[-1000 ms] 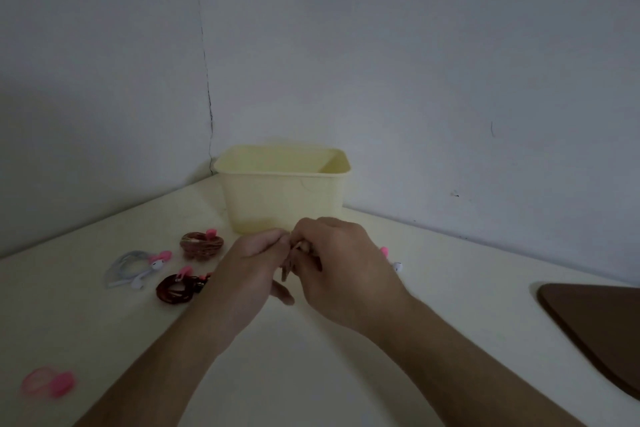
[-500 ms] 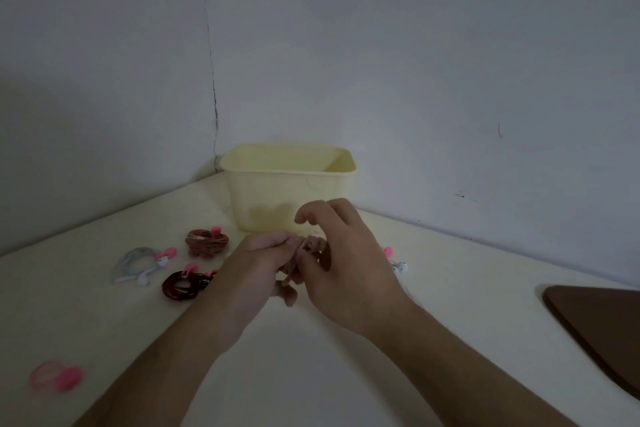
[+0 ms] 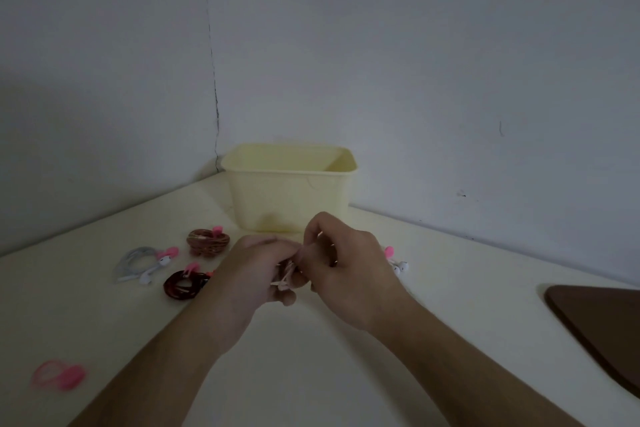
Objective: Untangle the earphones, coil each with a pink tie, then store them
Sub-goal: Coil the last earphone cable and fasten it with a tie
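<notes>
My left hand (image 3: 249,274) and my right hand (image 3: 349,263) meet in front of the yellow bin (image 3: 289,189), both pinched on a pinkish earphone cable (image 3: 285,276) that shows only between the fingers. To the left lie three coiled earphones with pink ties: a white one (image 3: 138,263), a brown one (image 3: 207,242) and a dark red one (image 3: 183,284). Behind my right hand, white earbuds with a pink tie (image 3: 394,262) peek out. A loose pink tie (image 3: 59,374) lies at the near left.
The cream table (image 3: 311,374) sits in a wall corner, with the bin at the back. A dark brown board (image 3: 602,326) lies at the right edge.
My right hand's fingers rose over the cable, then curled back down onto it. My left hand keeps its pinch in nearly the same spot.
</notes>
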Demonstrator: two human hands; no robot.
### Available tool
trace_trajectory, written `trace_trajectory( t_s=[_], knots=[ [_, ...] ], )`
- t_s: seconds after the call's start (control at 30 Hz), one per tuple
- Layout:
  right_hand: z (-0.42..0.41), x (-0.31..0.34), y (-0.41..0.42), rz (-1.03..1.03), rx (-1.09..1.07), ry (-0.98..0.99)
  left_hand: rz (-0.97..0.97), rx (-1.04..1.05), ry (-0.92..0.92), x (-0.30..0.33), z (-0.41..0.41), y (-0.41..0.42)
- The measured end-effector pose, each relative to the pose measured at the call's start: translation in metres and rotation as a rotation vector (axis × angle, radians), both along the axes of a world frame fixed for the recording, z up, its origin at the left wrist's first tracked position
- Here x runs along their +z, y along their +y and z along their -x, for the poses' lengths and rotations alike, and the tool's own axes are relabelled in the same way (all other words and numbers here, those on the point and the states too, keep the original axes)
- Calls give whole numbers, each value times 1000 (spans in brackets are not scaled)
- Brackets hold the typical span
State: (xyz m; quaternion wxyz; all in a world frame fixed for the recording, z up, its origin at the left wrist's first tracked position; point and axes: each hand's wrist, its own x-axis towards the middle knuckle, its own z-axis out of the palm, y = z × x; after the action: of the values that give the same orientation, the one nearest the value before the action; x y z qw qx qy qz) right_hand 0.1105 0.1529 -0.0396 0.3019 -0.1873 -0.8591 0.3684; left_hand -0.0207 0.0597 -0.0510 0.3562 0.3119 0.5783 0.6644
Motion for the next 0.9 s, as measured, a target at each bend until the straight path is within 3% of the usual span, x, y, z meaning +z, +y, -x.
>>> trace_trajectory(
  t_s=[0.27, 0.57, 0.9],
  knots=[
    [2, 2, 5, 249, -45, 104, -103, 32, 0, 2, 0, -6],
    [3, 1, 13, 513, -18, 196, -143, 130, 325, 3, -6, -7],
    [4, -2, 13, 484, -19, 225, -115, 182, 333, -2, -4, -4]
  ],
)
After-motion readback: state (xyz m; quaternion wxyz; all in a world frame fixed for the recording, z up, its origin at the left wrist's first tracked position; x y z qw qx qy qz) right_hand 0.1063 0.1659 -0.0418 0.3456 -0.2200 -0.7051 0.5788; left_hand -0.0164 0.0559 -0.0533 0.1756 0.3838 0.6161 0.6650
